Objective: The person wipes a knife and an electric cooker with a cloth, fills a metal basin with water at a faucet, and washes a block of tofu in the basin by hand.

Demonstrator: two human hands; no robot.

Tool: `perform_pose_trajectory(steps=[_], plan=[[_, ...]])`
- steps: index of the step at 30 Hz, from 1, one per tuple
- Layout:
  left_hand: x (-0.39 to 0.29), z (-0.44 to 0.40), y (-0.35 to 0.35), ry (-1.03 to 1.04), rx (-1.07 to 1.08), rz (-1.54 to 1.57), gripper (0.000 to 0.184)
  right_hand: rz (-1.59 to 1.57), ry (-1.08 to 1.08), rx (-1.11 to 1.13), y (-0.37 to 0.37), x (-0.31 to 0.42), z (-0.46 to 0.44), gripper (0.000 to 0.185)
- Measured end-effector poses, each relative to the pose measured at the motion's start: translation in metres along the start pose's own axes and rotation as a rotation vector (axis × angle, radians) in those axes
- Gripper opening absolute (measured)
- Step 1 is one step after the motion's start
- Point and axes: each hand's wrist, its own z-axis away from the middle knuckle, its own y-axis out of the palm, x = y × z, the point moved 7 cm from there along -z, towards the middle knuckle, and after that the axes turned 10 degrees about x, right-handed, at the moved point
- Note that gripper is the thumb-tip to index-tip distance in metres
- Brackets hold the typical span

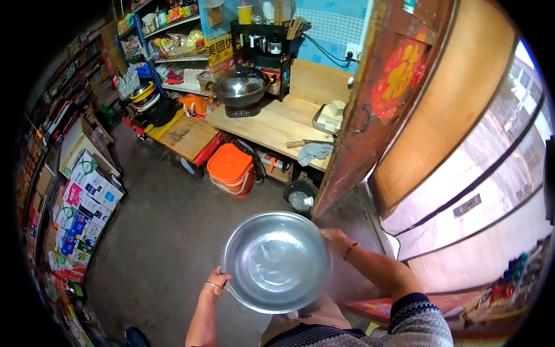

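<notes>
A wide metal basin (272, 263) is held in front of my body, above the floor. Its inside faces me and shows only a wet-looking sheen. My left hand (217, 279) grips the rim at the lower left, thumb over the edge. On the right side, my right hand (335, 240) closes round the rim at the upper right; some of its fingers are hidden behind the basin. Both hands are shut on the same basin.
An orange lidded bucket (230, 169) and a black bin (299, 195) stand by the wooden counter (277, 122). On it are a lidded metal pot (240, 87), a knife (309, 142), a grey cloth (315, 153) and a tray of pale blocks (330, 118). A red door (370, 104) stands right.
</notes>
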Motion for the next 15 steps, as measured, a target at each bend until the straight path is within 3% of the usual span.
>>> perform_pose_trajectory(steps=[2, 6, 8, 10, 13, 14, 15], plan=[[-0.025, -0.014, -0.005, -0.013, -0.034, 0.0, 0.027, -0.11, -0.016, 0.033, -0.023, 0.01, -0.039, 0.016], [-0.071, -0.074, -0.021, 0.049, -0.064, 0.066, 0.023, -0.021, -0.145, -0.042, -0.062, -0.002, -0.142, 0.011], [-0.111, -0.097, -0.028, 0.029, -0.121, 0.057, 0.023, -1.281, 0.482, -0.158, -0.046, -0.071, -0.196, 0.011], [-0.14, -0.127, -0.043, 0.026, -0.14, 0.097, 0.025, -1.292, 0.495, -0.199, -0.083, -0.029, -0.231, 0.009], [-0.191, -0.193, -0.07, 0.172, -0.157, 0.128, 0.026, -1.31, 0.441, -0.182, -0.106, -0.078, -0.319, 0.006], [-0.214, -0.206, -0.073, 0.168, -0.153, 0.13, 0.026, -0.673, 0.179, -0.182, -0.138, -0.073, -0.348, 0.009], [-0.246, -0.217, -0.072, 0.171, -0.148, 0.11, 0.026, -0.539, 0.056, -0.186, -0.137, -0.112, -0.386, 0.009]])
